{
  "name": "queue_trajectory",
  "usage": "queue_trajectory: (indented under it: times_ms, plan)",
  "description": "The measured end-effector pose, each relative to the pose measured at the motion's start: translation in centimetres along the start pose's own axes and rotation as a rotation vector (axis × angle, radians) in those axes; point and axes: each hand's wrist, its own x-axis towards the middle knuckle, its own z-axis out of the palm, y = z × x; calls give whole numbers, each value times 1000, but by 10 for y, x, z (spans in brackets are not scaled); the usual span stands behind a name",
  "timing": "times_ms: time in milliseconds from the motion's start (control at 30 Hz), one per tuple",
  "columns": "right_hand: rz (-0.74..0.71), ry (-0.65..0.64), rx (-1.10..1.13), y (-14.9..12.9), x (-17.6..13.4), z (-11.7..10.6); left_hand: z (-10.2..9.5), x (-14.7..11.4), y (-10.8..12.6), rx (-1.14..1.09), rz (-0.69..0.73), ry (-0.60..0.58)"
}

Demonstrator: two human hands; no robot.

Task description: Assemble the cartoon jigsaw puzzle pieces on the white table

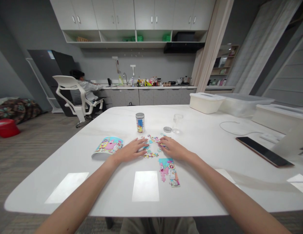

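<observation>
Both hands rest over a loose ring of small colourful jigsaw pieces [153, 154] on the white table [112, 182]. My left hand [131, 150] lies at the ring's left side, fingers spread and touching pieces. On the opposite side, my right hand [174, 148] has its fingers apart over more pieces, some hidden beneath it. Nearer to me is a partly joined puzzle section [174, 172] with cartoon figures. A curled cartoon picture sheet [108, 145] lies left of my left hand. Beyond the pieces stands a lidded jar [140, 123] with a cartoon label.
A clear open jar [177, 124] stands behind my right hand, beside a round metal lid [167, 129]. To the right are a phone [263, 151], a white cable [235, 133] and storage boxes [206, 102]. A person [85, 89] sits in the background at left.
</observation>
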Motion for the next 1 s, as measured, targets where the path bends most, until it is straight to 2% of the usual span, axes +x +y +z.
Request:
queue_trajectory:
  times_ms: [133,333,667,1000]
  plan:
    - [-98,-76,23,-5,-1,-1,-1,0,0,-7,-7,37]
    - [-128,-144,45,-9,-2,-3,-3,-1,3,-19,-19,83]
    - [38,-60,5,-7,-1,-2,-5,0,5,-66,-40,157]
    - [123,0,-27,3,0,2,-6,0,7,-116,-56,215]
